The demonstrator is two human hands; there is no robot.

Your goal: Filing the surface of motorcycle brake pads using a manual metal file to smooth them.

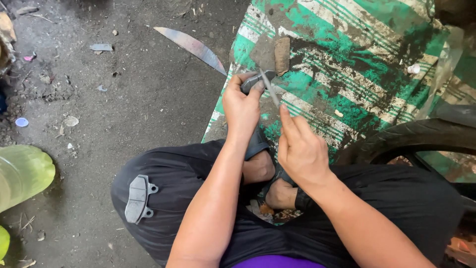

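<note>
Left hand [241, 106] fingers clamp a small dark metal part [255, 80]; right hand [301, 149] fingers pinch a thin steel rod [270, 89] against it, above a grimy green-striped mat [347, 64].

Soft, even daylight lit the scene, and the fingers [250, 82] cast only faint shadows on the mat [347, 74] beneath them. Left of the fingers the ground [124, 99] lay dimmer, its corners darkest. Near the fingers focus was sharp; the frame's edges bent slightly.
</note>
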